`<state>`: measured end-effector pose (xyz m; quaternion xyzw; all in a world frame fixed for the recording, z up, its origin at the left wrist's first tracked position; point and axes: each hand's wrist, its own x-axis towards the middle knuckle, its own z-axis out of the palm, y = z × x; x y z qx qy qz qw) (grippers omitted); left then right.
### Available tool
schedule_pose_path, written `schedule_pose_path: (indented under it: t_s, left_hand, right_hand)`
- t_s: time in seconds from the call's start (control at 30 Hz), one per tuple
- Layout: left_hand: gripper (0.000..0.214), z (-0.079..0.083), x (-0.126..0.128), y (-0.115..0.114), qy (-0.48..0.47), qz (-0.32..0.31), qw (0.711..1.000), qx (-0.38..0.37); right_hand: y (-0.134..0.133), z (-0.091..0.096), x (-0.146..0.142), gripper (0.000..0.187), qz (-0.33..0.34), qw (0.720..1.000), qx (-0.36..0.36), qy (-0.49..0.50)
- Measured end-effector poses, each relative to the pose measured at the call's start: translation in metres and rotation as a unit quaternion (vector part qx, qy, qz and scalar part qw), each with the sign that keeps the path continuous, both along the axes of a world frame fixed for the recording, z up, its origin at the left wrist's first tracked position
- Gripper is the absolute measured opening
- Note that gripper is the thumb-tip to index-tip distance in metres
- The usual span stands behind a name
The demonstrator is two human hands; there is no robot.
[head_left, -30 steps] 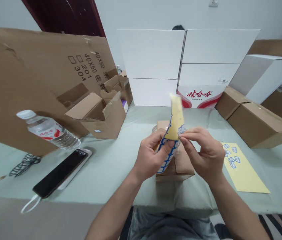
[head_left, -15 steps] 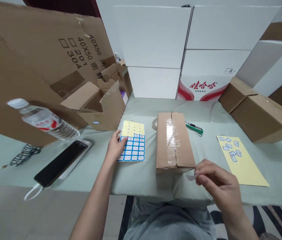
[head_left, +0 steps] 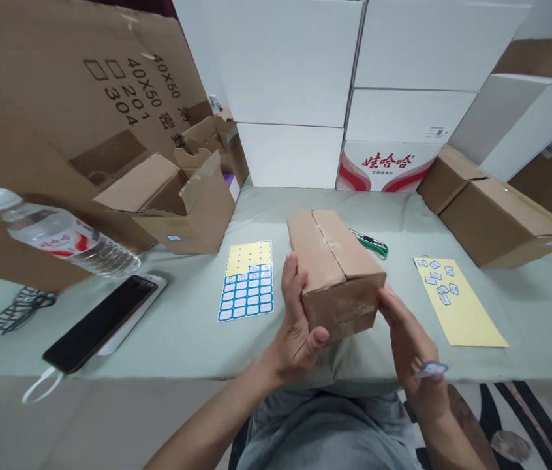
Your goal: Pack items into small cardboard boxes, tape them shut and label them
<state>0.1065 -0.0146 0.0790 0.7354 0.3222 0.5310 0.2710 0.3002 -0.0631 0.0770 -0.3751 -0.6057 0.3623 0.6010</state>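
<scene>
A small taped cardboard box (head_left: 335,261) is tilted up off the green table cover (head_left: 198,326) in front of me. My left hand (head_left: 298,320) grips its left side and near end, thumb under the front face. My right hand (head_left: 406,336) presses flat against the box's right side, fingers stretched out, with a small blue-edged sticker (head_left: 431,369) stuck to it. A sheet of blue-and-white labels (head_left: 248,282) lies on the table just left of the box.
A yellow backing sheet (head_left: 455,300) with loose stickers lies at right, a green utility knife (head_left: 371,243) behind the box. A phone (head_left: 100,323), water bottle (head_left: 55,234), cables and open cardboard boxes (head_left: 173,202) sit at left. White and brown cartons (head_left: 491,215) line the back and right.
The label sheet went from both hands down onto the table. My left hand left the sheet and both hands took hold of the small box, tilting it up; a sticker stays on my right hand.
</scene>
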Motion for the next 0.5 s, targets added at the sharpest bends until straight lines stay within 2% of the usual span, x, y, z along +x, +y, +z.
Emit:
schedule_pose_path:
  t_s: [0.1, 0.17, 0.27, 0.33, 0.37, 0.43, 0.5]
  left_hand:
    - [0.048, 0.041, 0.008, 0.008, -0.025, 0.034, 0.999, 0.009]
    - [0.037, 0.06, 0.009, 0.02, -0.054, 0.034, 0.998, -0.002]
    - [0.032, 0.073, 0.007, 0.039, -0.124, 0.022, 0.985, -0.121]
    - [0.031, 0.074, 0.006, 0.045, -0.161, 0.03, 0.97, -0.177]
    - [0.031, 0.073, 0.005, 0.046, -0.169, 0.035, 0.969, -0.179]
    - [0.029, 0.071, 0.005, 0.046, -0.164, 0.043, 0.974, -0.152]
    - [0.028, 0.07, 0.005, 0.044, -0.155, 0.043, 0.978, -0.129]
  right_hand:
    - [0.013, 0.036, 0.004, 0.074, -0.018, 0.999, 0.0, 0.034]
    - [0.022, 0.052, 0.004, 0.064, -0.018, 0.998, -0.002, 0.052]
    - [0.038, 0.06, 0.001, 0.043, -0.028, 0.998, 0.017, 0.048]
    - [0.048, 0.061, -0.002, 0.027, -0.107, 0.99, 0.085, 0.024]
    - [0.052, 0.063, -0.004, 0.021, -0.164, 0.976, 0.141, -0.007]
    - [0.058, 0.069, -0.009, 0.02, -0.261, 0.922, 0.26, -0.119]
    - [0.059, 0.078, -0.015, 0.025, -0.286, 0.86, 0.344, -0.244]
